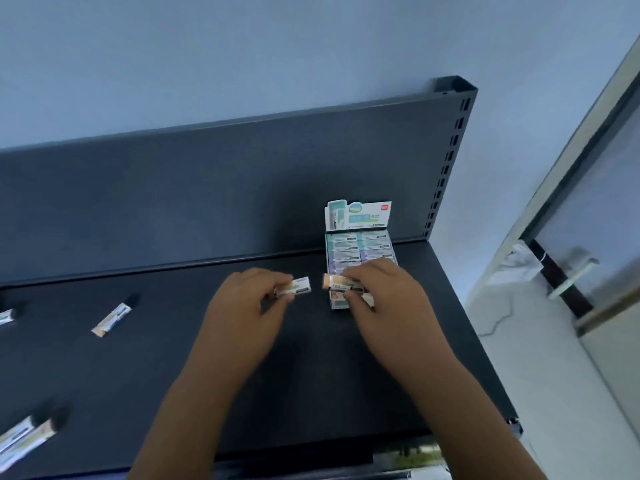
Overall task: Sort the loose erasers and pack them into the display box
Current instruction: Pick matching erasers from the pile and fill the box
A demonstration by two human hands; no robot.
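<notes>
Dark grey metal shelving fills the view: a flat shelf deck point(166, 368) with an upright back panel point(207, 188) behind it and a pale blue wall point(242, 57) above.

The left hand point(242, 306) pinches a small white-sleeved eraser point(298, 285) by its left end between thumb and curled fingertips. The eraser juts out to the right, nearly level, just above the deck. The right hand point(384, 299) grips a second sleeved eraser with a bare orange end point(341, 284). Its fingers curl over the top and its thumb is tucked beneath, and the orange end points left. The two erasers face each other end to end, with a narrow gap between them.

Both hands are palm-down. The bare forearms reach in from the bottom edge and converge toward the middle of the deck.

The right hand and its eraser sit over the front end of the white and teal cardboard display box point(358, 216). The box stands toward the right of the deck near the back panel, with its header card upright. Two columns of sleeved erasers lie packed inside.

Three loose sleeved erasers lie well apart on the left: one mid-left point(112, 315), one at the left edge point(7, 317) and one at the near left corner point(24, 438).
</notes>
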